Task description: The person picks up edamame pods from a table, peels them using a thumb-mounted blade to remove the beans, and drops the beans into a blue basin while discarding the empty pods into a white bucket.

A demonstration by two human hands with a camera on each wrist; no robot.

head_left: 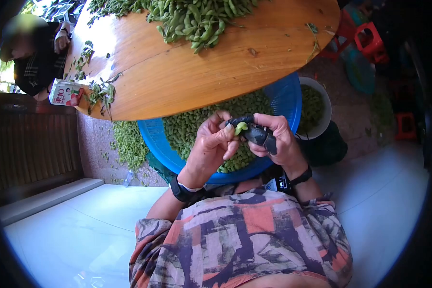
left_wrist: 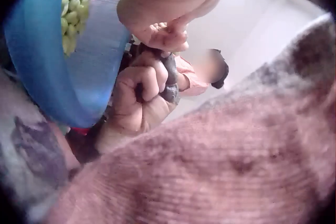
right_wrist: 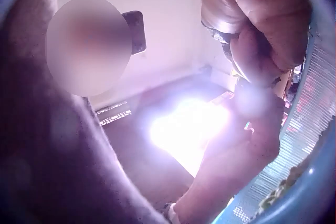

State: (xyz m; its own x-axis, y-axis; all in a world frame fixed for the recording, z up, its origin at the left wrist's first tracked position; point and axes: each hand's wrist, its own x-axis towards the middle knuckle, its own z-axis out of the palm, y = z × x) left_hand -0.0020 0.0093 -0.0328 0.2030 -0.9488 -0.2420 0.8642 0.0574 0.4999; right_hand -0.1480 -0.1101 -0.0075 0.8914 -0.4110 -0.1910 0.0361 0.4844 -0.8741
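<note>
Above the blue basket [head_left: 293,103], both hands meet at a green pod [head_left: 241,127]. My left hand [head_left: 209,144] pinches it between thumb and fingers. From the other side my right hand [head_left: 282,141], with black coverings on thumb and finger, holds the pod with curled fingers. In the left wrist view, the left hand [left_wrist: 168,6] is above the curled right hand [left_wrist: 136,95], and the pod is hidden. The right wrist view has the right hand [right_wrist: 257,24] at the top, touching the left hand [right_wrist: 241,140]. Shelled green beans [head_left: 185,134] fill the basket.
A wooden table [head_left: 235,72] bears a heap of pods [head_left: 197,21], loose stems and a carton [head_left: 65,93]. Right of the basket stands a white bucket [head_left: 327,108]; red stools [head_left: 372,43] are farther off. Pods [head_left: 129,141] lie on the floor at left. Another person sits at the table's left.
</note>
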